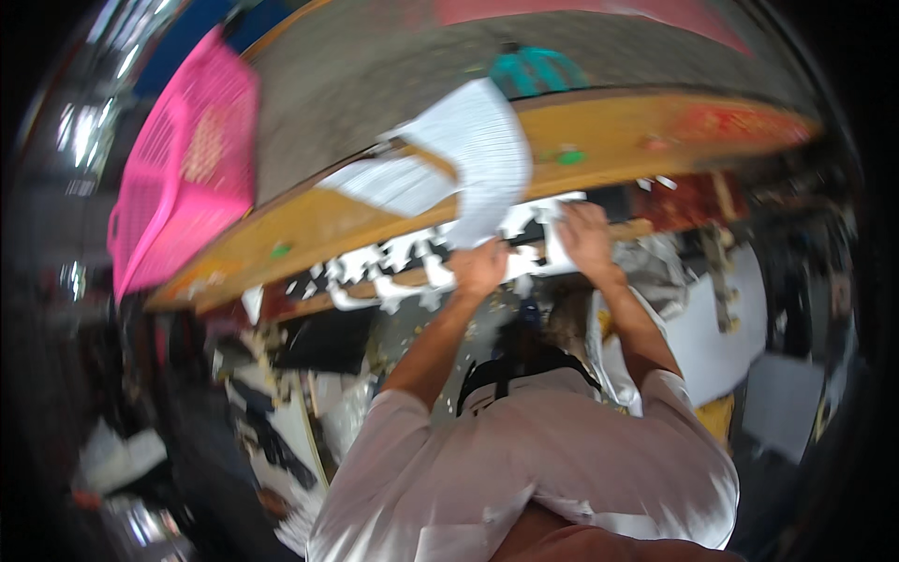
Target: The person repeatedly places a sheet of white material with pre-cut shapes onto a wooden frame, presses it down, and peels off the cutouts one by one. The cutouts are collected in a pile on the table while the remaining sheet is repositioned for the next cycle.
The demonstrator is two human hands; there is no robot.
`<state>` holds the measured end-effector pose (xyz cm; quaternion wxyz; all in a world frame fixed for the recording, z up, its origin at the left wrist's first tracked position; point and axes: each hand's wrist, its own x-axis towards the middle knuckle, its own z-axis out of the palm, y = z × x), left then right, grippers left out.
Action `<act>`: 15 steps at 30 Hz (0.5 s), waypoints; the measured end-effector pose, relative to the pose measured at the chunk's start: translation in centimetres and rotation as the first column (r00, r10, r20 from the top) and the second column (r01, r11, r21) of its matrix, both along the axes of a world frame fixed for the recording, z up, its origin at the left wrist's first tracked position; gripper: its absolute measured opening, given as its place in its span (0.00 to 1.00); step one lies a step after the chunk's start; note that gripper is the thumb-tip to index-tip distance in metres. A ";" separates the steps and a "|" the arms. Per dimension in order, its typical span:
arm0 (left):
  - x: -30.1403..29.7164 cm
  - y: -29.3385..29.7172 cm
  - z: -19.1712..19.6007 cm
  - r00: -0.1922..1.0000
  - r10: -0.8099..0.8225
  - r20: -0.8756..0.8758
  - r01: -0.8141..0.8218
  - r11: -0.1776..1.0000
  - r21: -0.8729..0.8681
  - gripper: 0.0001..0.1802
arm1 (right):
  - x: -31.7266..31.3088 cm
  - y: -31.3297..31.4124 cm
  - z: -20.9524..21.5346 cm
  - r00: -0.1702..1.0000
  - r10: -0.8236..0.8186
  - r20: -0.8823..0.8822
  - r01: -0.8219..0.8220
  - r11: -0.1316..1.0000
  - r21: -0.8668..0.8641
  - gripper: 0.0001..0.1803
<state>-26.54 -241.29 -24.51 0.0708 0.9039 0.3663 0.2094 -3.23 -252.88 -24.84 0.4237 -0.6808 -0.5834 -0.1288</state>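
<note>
Lifting a white printed sheet (487,159) off the near edge of the yellow-topped desk (599,140), the left hand (479,267) has the paper's lower end pinched in its fingers, which look closed on it, though blur hides exactly how they sit. The sheet stands up and curls away toward the far side, so the work appears to be in its middle: one piece is raised, while plenty is left. A second white sheet (393,183) lies flat on the desk just left of the raised one, and a ragged band of torn white scraps (393,258) hangs along the desk's near edge, running from the left toward both hands. The right hand (585,234) is pressed against more white material at that same edge, to the right of the left hand; whether its fingers are gripping or only resting there I cannot tell. The raised sheet looks thin and limp, covered in fine rows of print, and bends easily. A pink plastic basket (187,178) stands on the left end of the desk, well apart from the hands, and a teal object (536,70) sits on the far side behind the sheet. Dark clutter fills the floor (281,440) below on the left.
</note>
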 end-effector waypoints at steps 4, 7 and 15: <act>-0.6 -2.1 0.3 1.000 0.030 -0.002 -0.030 0.996 0.087 0.13 | -0.1 -1.0 -1.8 0.995 0.044 0.089 -0.048 0.998 0.040 0.06; -1.2 -3.1 0.0 0.970 -0.037 0.241 -0.021 0.973 0.231 0.09 | -1.5 -2.3 -1.7 0.996 -0.048 0.072 0.050 0.998 -0.025 0.06; -2.4 -5.1 1.1 0.991 0.036 0.129 -0.058 0.983 0.172 0.05 | -2.8 -4.4 -1.0 0.998 0.027 0.061 -0.028 1.000 0.014 0.08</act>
